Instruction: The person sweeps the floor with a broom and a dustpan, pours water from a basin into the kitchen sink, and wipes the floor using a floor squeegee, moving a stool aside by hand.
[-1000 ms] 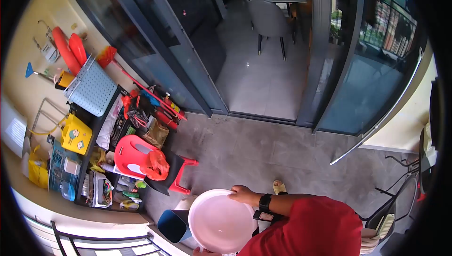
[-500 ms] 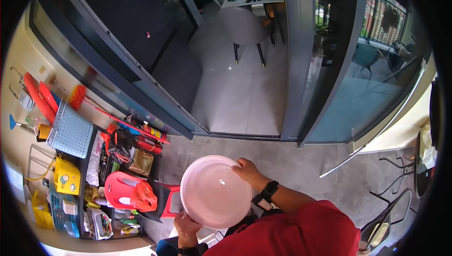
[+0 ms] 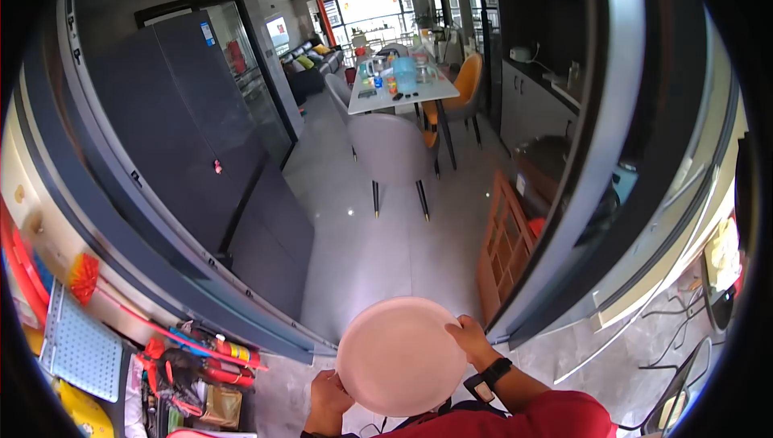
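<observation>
A round pale pink basin (image 3: 401, 357) is held in front of the body at the bottom centre of the head view. My left hand (image 3: 330, 394) grips its lower left rim, with the fingers partly hidden at the edge. On the right side of the rim my right hand (image 3: 471, 340) is closed, its thumb lying over the edge. No contents can be made out in the basin. A black band with a device is on my right wrist.
An open sliding doorway lies ahead, with a dark cabinet (image 3: 193, 148) left inside. Beyond stand a grey chair (image 3: 390, 148), a table (image 3: 439, 89) and an orange chair (image 3: 469, 84). A brown lattice panel (image 3: 506, 249) leans right. Shelf items and a blue basket (image 3: 84, 345) are lower left.
The view has turned up and moved toward the doorway. Both hands have carried the basin along and raised it to face the doorway. The red stool has mostly left the view.
</observation>
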{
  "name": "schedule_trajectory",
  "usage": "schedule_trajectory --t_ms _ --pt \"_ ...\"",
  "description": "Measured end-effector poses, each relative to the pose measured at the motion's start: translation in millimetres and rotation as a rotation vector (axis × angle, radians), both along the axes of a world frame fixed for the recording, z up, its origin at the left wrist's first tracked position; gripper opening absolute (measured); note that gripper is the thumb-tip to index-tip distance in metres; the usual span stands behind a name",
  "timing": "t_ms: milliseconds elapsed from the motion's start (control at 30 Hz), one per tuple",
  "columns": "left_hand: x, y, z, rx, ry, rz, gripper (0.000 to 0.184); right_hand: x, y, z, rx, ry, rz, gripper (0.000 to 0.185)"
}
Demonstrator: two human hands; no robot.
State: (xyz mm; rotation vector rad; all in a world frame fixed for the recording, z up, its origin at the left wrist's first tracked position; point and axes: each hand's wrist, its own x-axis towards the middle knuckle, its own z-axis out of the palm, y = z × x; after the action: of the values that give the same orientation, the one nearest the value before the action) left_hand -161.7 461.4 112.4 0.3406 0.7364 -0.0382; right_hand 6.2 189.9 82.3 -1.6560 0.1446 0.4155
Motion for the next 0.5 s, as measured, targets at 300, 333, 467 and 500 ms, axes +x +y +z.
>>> schedule_trajectory --t_ms 300,333,467,500 --pt "200 124 -25 0.663 -0.195 -0.308 0.008 150 94 33 0.058 -0.065 -0.165 0.018" --pt "223 133 -28 0.369 -0.056 -0.107 0.006 171 104 32 0.091 -0.04 -0.179 0.018" --pt "304 193 -138 0.484 -0.053 -0.035 0.007 265 148 31 0.054 -0.021 -0.106 0.018" --pt "325 197 -125 0.629 -0.086 -0.065 0.01 292 161 24 0.069 -0.007 -0.09 0.018"
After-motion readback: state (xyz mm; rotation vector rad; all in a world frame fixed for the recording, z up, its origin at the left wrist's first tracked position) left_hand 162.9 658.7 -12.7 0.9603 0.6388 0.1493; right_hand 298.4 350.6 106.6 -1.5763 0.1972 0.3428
